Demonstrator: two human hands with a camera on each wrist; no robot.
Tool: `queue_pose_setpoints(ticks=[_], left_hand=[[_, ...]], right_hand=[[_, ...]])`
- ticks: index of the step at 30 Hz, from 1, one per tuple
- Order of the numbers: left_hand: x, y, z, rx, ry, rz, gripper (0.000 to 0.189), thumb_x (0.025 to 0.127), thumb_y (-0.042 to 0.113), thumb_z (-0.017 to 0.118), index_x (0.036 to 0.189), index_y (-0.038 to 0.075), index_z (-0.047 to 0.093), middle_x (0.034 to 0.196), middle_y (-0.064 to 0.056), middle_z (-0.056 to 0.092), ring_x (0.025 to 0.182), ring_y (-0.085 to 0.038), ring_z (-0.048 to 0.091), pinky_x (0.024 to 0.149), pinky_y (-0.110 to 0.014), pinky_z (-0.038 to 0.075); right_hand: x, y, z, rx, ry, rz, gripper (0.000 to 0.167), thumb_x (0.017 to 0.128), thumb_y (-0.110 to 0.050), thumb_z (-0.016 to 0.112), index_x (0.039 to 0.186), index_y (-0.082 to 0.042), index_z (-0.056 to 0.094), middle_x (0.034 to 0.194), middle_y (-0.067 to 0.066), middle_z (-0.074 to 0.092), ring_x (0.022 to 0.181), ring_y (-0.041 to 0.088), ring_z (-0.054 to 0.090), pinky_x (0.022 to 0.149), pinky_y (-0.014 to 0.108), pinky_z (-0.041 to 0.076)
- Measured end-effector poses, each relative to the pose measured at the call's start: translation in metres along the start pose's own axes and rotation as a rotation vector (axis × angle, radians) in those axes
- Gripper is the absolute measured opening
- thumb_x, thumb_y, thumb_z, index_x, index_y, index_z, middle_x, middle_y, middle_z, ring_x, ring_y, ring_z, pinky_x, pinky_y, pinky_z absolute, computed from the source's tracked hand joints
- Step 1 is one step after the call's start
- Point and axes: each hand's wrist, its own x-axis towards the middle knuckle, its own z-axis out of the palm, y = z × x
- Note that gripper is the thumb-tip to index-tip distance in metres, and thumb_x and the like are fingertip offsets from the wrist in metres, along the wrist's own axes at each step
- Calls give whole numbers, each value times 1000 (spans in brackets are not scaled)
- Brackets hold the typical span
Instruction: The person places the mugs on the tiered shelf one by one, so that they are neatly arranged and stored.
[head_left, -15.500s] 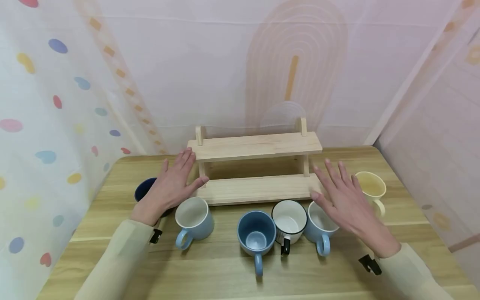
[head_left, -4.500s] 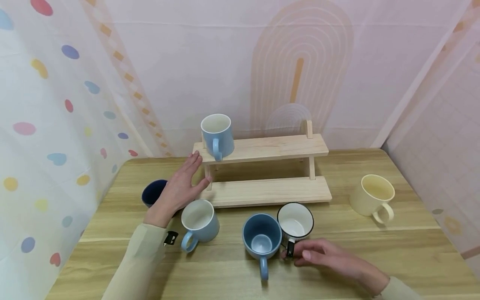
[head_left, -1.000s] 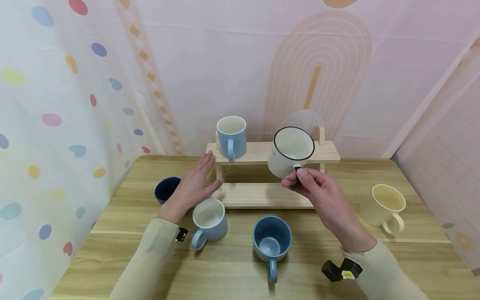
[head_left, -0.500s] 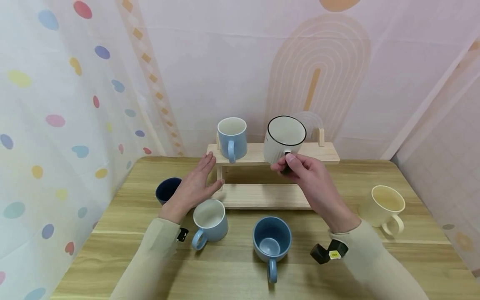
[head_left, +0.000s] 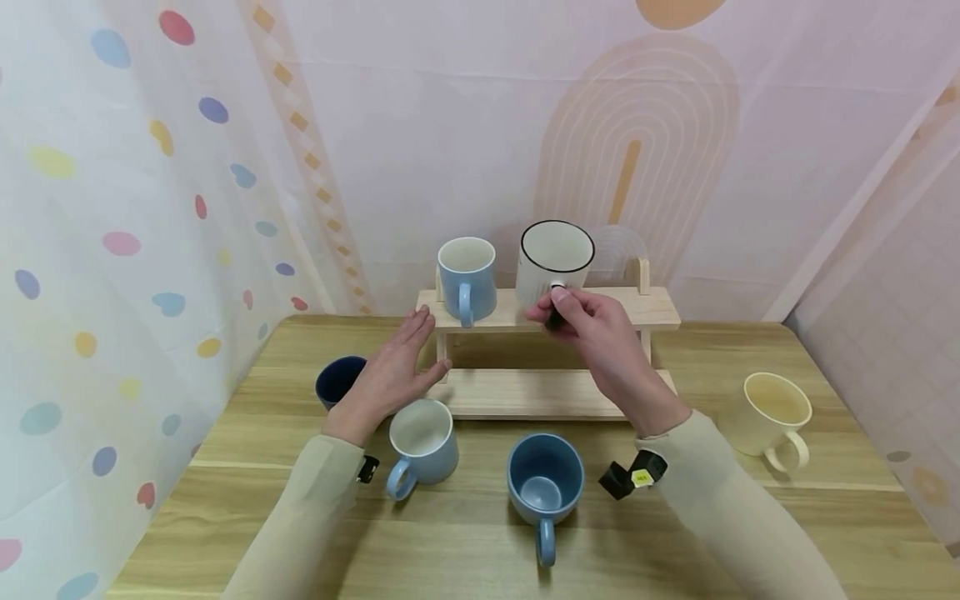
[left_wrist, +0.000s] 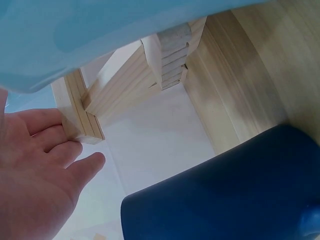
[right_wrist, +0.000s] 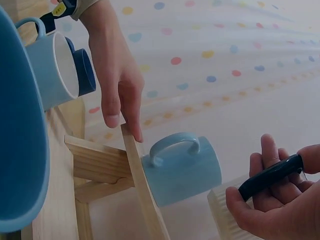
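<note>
My right hand point(head_left: 611, 342) pinches the black handle point(right_wrist: 270, 176) of a white mug point(head_left: 553, 258) with a black rim. That mug hangs upright over the upper board of a two-tier wooden shelf point(head_left: 637, 307); a gap shows below it in the right wrist view. On the board's left end stands a light blue mug point(head_left: 467, 283), handle facing front. My left hand point(head_left: 390, 383) touches the left end of the upper board with extended fingers. Near it are a dark blue mug point(head_left: 335, 379), partly hidden by the hand, and another light blue mug point(head_left: 431, 450).
A medium blue mug point(head_left: 545, 479) stands on the wooden table point(head_left: 450, 550) in front of the shelf. Far to the right is a pale yellow mug point(head_left: 768, 417). A patterned curtain point(head_left: 420, 125) hangs behind the table and along its sides.
The white mug rose from the table in my right hand. Over the last second it moved left and back above the upper board. Earlier, a light blue mug came onto that board.
</note>
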Motion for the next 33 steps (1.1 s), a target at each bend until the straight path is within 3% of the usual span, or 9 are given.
queue_pose_setpoints(ticks=[11,23,33], left_hand=[[0,1,0,-5,6,3,83,100,40,67,160,-3,30,170,-17,20,157,-35,18,121,-55,29],[1,1,0,-1,14,20,82,100,39,67,159,-4,31,170,-18,20,157,-35,19,121,-54,30],[1,2,0,0,15,21,82,99,38,68,159,-5,32,170,-19,21,157,-36,19,121,-55,30]], right_hand=[[19,2,9,24,7,31,32,112,-21,49,119,6,64,112,11,74,113,21,68,106,39,51],[35,16,15,5,9,87,34,112,-20,49,124,7,65,118,14,73,116,23,68,102,39,51],[43,27,17,-11,22,157,35,112,-21,48,125,6,67,123,17,72,120,26,66,107,41,49]])
